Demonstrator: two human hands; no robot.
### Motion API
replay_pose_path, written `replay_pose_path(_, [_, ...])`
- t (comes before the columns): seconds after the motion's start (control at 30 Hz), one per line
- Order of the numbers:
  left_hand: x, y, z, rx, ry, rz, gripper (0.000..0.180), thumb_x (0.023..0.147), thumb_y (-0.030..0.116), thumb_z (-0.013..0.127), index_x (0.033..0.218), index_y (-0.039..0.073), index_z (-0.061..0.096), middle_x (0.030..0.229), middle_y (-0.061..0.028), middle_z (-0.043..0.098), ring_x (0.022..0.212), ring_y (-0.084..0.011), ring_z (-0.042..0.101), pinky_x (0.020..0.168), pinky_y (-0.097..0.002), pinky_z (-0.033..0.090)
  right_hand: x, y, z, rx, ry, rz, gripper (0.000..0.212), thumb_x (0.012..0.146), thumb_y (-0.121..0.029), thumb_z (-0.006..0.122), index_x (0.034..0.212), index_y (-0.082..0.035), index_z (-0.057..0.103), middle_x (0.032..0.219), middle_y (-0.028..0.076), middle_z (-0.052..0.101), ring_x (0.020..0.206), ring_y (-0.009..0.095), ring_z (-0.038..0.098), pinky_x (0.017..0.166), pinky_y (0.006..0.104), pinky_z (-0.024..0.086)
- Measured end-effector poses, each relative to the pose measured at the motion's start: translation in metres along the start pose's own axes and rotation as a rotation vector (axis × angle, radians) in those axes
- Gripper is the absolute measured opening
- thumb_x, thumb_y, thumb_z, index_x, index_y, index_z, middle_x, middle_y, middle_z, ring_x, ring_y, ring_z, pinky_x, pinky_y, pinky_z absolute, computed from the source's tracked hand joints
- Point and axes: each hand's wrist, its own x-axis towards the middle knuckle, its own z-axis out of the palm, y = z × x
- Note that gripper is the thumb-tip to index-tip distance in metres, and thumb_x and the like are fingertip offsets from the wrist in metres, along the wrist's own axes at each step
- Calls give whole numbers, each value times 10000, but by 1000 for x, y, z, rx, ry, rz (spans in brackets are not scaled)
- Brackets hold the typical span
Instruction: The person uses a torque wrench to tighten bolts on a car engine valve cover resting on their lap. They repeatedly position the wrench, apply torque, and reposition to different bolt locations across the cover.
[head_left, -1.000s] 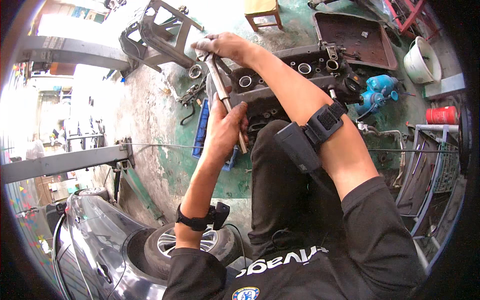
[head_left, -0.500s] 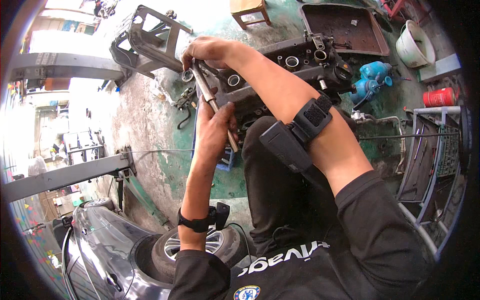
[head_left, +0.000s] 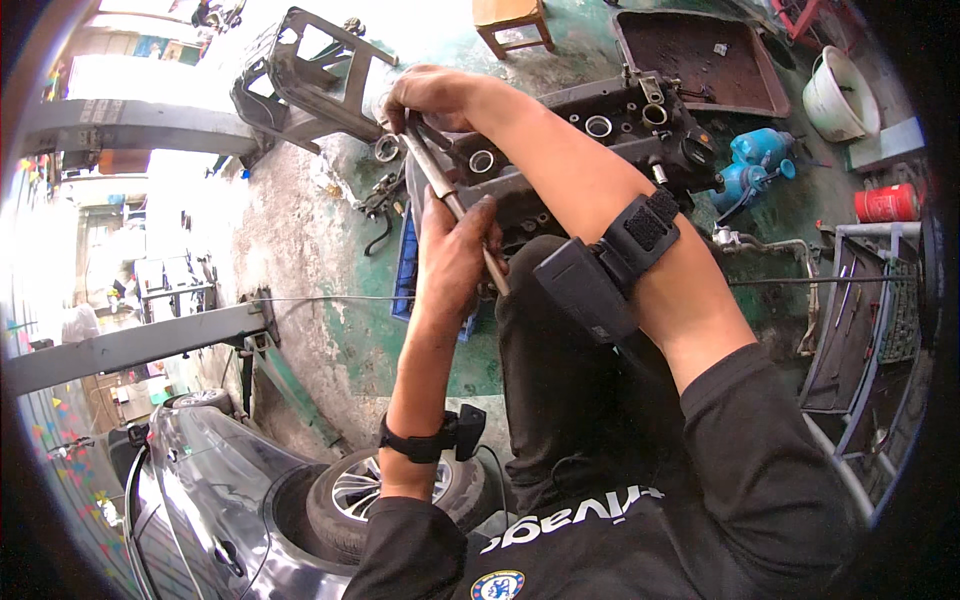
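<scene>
A long metal bar [head_left: 428,165], thicker along its upper half and slimmer below, slants down to the right in front of a dark engine [head_left: 540,165]. My left hand [head_left: 458,250] is closed around its lower half, and the slim end pokes out below the fingers beside my knee. At the upper end my right hand [head_left: 435,97] bends over the bar, fingers curled down on it. What the upper end meets is hidden by that hand. Round metal-rimmed holes [head_left: 598,126] show along the engine's top, and my right forearm passes over it.
A grey plastic stool [head_left: 300,85] stands just beyond my right hand. Under the engine is a blue crate [head_left: 408,260]. A brown tray [head_left: 690,60], blue jack [head_left: 755,165], white bucket [head_left: 840,95] and red can [head_left: 887,203] are at right. A car [head_left: 220,490] stands at lower left.
My left hand and the bar's lower end have swung a little to the right. My right hand stays at the upper end. The whole view has shifted slightly.
</scene>
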Motion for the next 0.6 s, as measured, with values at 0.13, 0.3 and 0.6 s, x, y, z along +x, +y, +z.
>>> replay_pose_path(0.13, [2, -2, 3, -56, 7, -3, 576, 893, 103, 592, 1375, 2, 293, 615, -16, 468, 445, -114, 450, 396, -248, 383, 11, 9, -3, 235, 68, 73, 102, 716, -40, 587, 656, -37, 669, 662, 93, 614, 569, 193, 573, 521, 331, 458])
replay_pose_path(0.3, [2, -4, -8, -81, -19, 37, 573, 893, 94, 591, 1380, -1, 306, 592, -3, 463, 438, -99, 438, 371, -234, 356, 14, 18, -4, 417, -105, -54, 9, 697, -43, 637, 689, -43, 642, 701, 72, 600, 617, 169, 565, 577, 288, 462])
replay_pose_path(0.6, [-2, 14, -86, 440, 170, 3, 558, 794, 144, 750, 1272, -40, 530, 602, 16, 561, 456, -45, 443, 415, -217, 332, 27, 22, 8, -592, 223, -308, 235, 889, -227, 539, 1050, -212, 710, 1078, 76, 675, 993, 252, 621, 876, 334, 465])
